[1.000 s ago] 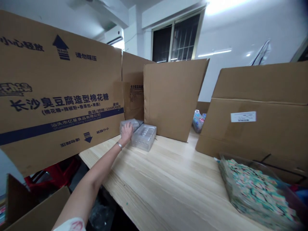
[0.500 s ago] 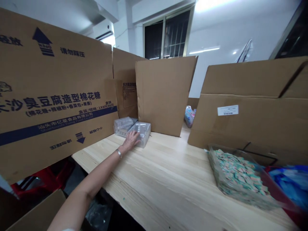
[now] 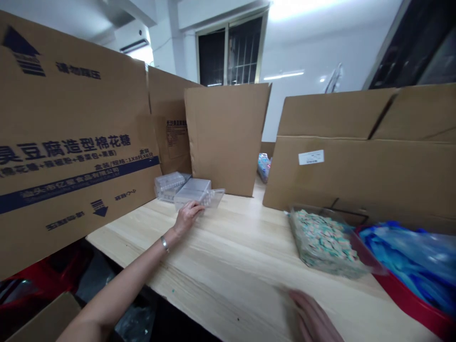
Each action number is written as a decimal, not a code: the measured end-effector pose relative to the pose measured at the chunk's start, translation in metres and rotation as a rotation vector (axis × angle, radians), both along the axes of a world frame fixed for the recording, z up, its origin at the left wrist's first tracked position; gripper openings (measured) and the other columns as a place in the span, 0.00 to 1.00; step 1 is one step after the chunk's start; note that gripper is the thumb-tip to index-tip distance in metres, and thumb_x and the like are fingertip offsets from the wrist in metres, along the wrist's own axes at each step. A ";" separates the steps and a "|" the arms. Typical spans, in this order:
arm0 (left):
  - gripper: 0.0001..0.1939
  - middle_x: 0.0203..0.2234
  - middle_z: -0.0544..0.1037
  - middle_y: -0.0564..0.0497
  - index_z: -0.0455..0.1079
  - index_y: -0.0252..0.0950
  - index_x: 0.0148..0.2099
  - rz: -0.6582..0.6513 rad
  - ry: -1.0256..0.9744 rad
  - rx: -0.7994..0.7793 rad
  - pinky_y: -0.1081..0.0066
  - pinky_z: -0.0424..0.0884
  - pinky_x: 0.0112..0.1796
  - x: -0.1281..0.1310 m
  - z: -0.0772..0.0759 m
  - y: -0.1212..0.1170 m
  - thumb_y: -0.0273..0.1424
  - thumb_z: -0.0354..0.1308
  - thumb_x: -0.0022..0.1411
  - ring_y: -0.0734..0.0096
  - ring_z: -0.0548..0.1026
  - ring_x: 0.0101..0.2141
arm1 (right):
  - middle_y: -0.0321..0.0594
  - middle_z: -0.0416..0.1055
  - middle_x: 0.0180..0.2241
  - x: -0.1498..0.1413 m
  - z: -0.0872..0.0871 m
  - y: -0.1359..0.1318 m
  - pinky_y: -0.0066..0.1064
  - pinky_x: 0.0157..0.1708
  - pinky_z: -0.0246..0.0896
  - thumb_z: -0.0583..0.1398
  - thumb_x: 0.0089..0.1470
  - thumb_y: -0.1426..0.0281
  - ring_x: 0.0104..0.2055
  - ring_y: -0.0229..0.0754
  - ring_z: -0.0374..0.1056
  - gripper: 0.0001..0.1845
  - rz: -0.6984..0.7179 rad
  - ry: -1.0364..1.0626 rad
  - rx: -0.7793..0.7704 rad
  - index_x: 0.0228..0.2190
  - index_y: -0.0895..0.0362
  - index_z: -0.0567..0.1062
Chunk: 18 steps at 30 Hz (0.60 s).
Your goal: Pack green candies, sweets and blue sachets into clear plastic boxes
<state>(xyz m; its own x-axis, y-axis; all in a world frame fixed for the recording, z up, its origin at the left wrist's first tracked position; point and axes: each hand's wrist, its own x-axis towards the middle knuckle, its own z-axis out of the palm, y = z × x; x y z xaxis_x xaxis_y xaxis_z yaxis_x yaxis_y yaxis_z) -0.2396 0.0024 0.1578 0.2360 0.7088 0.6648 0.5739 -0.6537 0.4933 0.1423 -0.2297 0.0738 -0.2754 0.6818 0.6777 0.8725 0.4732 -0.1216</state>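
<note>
A long pale wooden table (image 3: 228, 251) stretched before me, with big cardboard cartons (image 3: 224, 137) standing upright along its far side. At the right sat a red tub (image 3: 409, 297) of blue plastic, and just beside it lay a clear pack of small wrapped sweets (image 3: 324, 242). A clear plastic tray (image 3: 190, 190) lay on the table against the cartons, just beside a second tray (image 3: 168, 185). My left hand (image 3: 188, 218) reached it, fingers (image 3: 194, 206) loosely together and touching its near edge, not pinching. My right hand (image 3: 313, 318) was blurred at the table's near edge; I cannot tell how its fingers stood.
</note>
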 end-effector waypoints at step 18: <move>0.51 0.61 0.55 0.43 0.30 0.55 0.66 -0.602 -0.917 -0.962 0.61 0.70 0.44 0.178 -0.024 -0.058 0.44 0.63 0.51 0.58 0.66 0.54 | 0.40 0.68 0.30 -0.089 0.090 0.124 0.29 0.34 0.58 0.56 0.51 0.71 0.32 0.40 0.63 0.07 0.038 0.656 -0.194 0.32 0.57 0.74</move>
<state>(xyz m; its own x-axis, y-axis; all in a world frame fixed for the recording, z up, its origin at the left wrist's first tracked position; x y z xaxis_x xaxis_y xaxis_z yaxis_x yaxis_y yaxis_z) -0.0618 -0.0559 0.1337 0.4143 0.9068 0.0779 -0.4118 0.1104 0.9045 0.0536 -0.1052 0.1641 0.1242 0.8058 0.5791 0.5730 0.4183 -0.7048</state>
